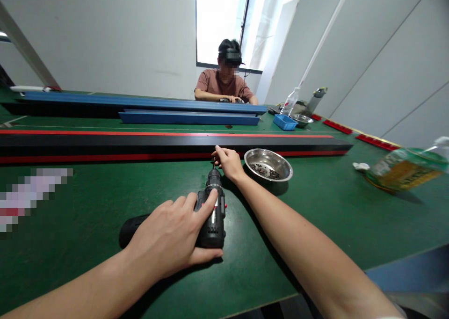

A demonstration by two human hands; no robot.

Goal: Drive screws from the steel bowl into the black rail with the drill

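Observation:
My left hand [168,228] is wrapped over a black cordless drill [212,223], which lies on its side with its nose pointing away from me. The drill's handle end sticks out to the left under my wrist. At the tip of the drill bit [213,163], my right hand [228,162] has its fingers pinched together; whatever small thing they hold is too small to make out. Just beyond my fingertips runs a long black bar with red edges [168,143]. A steel bowl [268,153] with small dark screws in it stands right beside my right hand.
Blue metal profiles [189,118] lie across the green table [315,216] farther back. A person [224,83] sits opposite. A blue basket [285,122] and another metal bowl [302,119] stand at the back right. A large plastic jar [407,169] is at the right.

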